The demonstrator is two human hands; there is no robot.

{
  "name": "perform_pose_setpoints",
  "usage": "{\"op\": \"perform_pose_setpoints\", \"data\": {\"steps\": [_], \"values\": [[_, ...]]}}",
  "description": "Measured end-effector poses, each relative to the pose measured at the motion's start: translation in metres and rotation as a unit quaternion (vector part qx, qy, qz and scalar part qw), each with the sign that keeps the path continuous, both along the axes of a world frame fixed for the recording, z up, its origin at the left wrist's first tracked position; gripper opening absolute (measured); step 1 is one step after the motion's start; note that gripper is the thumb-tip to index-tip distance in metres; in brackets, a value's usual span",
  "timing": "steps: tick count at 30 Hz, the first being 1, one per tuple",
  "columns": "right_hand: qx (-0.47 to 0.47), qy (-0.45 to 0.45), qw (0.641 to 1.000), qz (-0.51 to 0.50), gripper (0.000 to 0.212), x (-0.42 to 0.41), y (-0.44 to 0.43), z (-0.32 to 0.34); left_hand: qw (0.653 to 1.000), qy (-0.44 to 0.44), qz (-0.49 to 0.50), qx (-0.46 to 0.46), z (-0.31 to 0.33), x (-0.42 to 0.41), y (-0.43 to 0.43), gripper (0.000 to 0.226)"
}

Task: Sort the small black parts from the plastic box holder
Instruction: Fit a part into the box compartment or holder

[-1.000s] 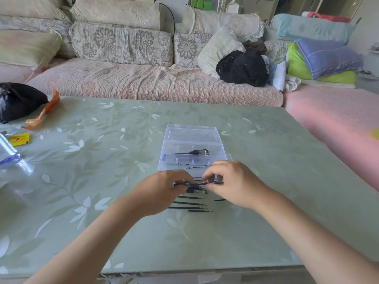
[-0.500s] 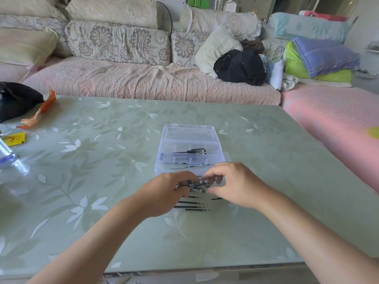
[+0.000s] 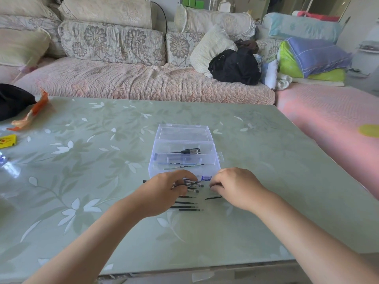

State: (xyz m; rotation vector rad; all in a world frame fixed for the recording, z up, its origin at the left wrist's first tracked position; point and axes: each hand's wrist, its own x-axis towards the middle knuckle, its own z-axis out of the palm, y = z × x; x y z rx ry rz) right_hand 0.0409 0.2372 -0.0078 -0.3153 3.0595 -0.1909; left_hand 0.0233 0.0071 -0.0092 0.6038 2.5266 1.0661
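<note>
A clear plastic box (image 3: pixel 185 160) with its lid folded back stands open in the middle of the table. A black clip-like part (image 3: pixel 189 151) lies in its far compartment and thin rods (image 3: pixel 182 166) in the nearer one. Just in front of the box my left hand (image 3: pixel 164 193) pinches a bunch of small black parts (image 3: pixel 193 184). Several thin black rods (image 3: pixel 187 206) lie in rows on the table under and beside that hand. My right hand (image 3: pixel 235 186) is curled with its fingertips down on the table, next to one loose black rod (image 3: pixel 213 198); its fingertips are hidden.
The green floral table (image 3: pixel 102 160) carries an orange wrapper (image 3: pixel 30 113), a yellow packet (image 3: pixel 7 141) and a black bag (image 3: pixel 12 99) at the far left. A sofa with cushions, a black garment (image 3: pixel 235 66) and folded bedding runs behind.
My two hands held the black parts together between them; now the right hand has moved off to the right and down to the table. The left hand keeps the bunch.
</note>
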Motion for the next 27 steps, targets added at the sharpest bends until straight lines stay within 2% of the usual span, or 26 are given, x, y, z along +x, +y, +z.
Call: {"op": "perform_pose_setpoints", "data": {"steps": [5,9,18,27], "values": [[0.019,0.015,1.000,0.007,0.018,-0.005,-0.004,-0.002,1.000,0.001,0.003,0.004,-0.001,-0.001,0.000,0.024],[0.006,0.030,0.999,0.019,0.013,-0.003,-0.007,0.003,1.000,0.009,-0.003,0.009,0.000,0.000,-0.003,0.026],[-0.210,0.034,0.977,-0.002,0.001,0.003,-0.018,0.017,1.000,0.015,0.005,0.005,0.004,0.000,-0.006,0.020],[-0.265,0.026,0.964,0.005,0.005,0.008,-0.027,0.020,1.000,0.027,0.006,0.010,0.006,0.002,-0.007,0.019]]}}
